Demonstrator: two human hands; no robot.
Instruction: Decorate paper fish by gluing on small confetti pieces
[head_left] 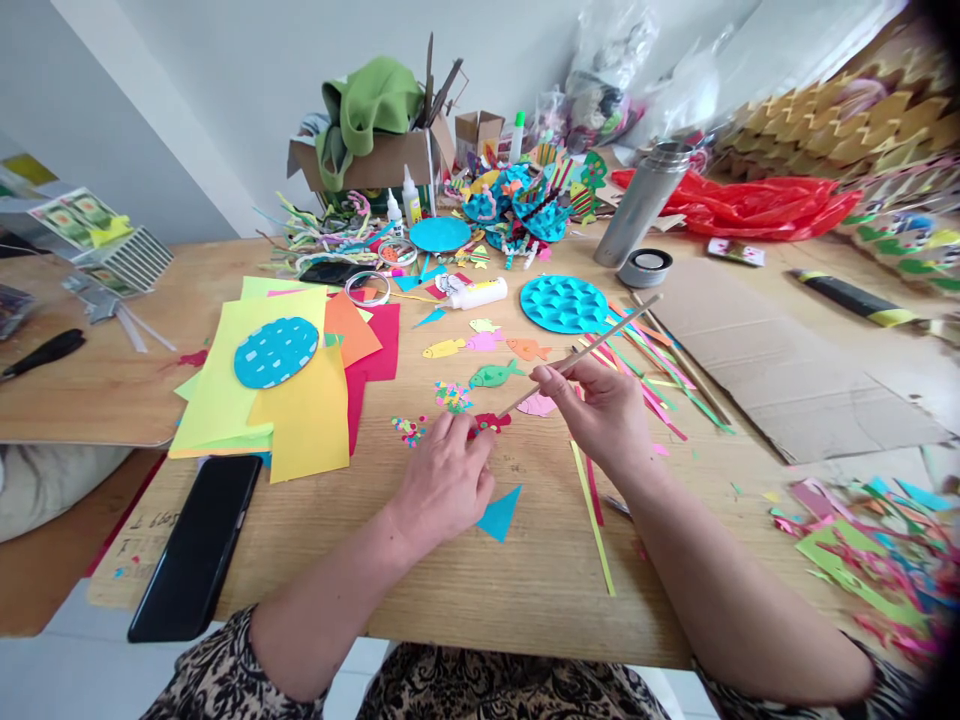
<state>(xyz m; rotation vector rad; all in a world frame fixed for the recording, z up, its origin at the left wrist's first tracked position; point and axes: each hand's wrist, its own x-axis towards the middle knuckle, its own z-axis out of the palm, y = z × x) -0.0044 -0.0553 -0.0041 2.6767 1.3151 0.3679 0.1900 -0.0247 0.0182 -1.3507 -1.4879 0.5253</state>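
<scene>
My right hand [600, 405] pinches a thin wooden stick [626, 322], whose lower tip touches a small red paper fish [493, 422]. Pressed on that fish from the left is my left hand [446, 475], its fingers partly covering it. Above lie a green fish [495, 374], a yellow fish [444, 348] and an orange fish [529, 349]; a pink fish [537, 404] sits partly behind the stick and my right hand. Small confetti dots [409, 431] are left of my fingers. A blue paper triangle [501, 514] lies just below my left hand.
Coloured paper sheets [225, 375] and a black phone [196, 548] are at the left. A white glue bottle [478, 293], a blue scalloped disc [565, 304] and a steel flask [643, 203] stand or lie farther back. Cardboard [795, 370] and paper scraps [862, 560] cover the right.
</scene>
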